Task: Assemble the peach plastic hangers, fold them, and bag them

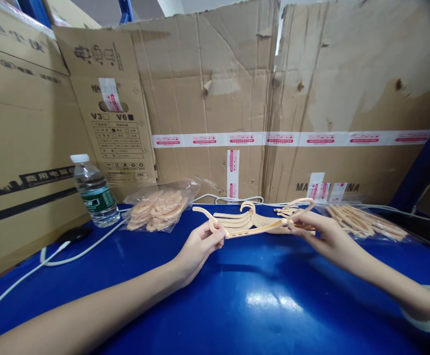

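Observation:
A beige plastic folding clothes hanger [255,230] is held up between both hands, just above the blue tabletop. My left hand [203,241] pinches its left end, where a curved arm sticks up past the fingers. At the other end, my right hand [316,229] grips the joint near a looped piece. Right behind it, more beige hangers [233,219] lie in a pile on the table, partly covered by the held one. A few small beige pieces near the right hand are half hidden.
To the left stand a water bottle [95,197] and a clear bag of beige parts [159,209]. Another bag of beige pieces [366,222] lies at the right. A white cable [85,254] runs from a black device [75,234]. Cardboard sheets [207,98] wall the blue table [207,315].

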The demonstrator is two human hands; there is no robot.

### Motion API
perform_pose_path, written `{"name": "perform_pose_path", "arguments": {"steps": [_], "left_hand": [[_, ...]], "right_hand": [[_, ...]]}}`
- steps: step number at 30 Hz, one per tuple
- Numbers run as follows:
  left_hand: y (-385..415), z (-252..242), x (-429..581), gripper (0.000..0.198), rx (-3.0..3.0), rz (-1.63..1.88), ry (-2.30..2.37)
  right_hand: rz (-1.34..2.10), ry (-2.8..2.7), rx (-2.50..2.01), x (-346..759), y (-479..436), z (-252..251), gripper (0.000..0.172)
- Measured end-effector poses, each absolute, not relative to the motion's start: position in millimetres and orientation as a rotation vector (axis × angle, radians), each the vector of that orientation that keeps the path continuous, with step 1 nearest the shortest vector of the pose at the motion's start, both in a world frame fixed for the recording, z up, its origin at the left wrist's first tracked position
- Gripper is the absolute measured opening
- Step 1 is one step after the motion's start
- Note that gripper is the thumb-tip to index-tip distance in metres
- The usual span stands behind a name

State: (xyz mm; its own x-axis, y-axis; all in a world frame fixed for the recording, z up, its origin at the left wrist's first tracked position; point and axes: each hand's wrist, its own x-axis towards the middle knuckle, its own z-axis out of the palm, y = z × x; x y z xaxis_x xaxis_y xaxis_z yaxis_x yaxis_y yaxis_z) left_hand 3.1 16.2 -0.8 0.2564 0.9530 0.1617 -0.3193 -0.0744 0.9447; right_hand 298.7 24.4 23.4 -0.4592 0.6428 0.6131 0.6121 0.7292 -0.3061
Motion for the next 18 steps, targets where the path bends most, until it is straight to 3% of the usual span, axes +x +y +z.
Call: {"name": "perform_pose_path", "arguments": {"steps": [18], "left_hand": [[15.6,1.0,7.3,0.023,0.983,1.227,0.697]], "right_hand": [[0.079,-2.217,-0.94,292.4,20.4,19.6,0.015]]}}
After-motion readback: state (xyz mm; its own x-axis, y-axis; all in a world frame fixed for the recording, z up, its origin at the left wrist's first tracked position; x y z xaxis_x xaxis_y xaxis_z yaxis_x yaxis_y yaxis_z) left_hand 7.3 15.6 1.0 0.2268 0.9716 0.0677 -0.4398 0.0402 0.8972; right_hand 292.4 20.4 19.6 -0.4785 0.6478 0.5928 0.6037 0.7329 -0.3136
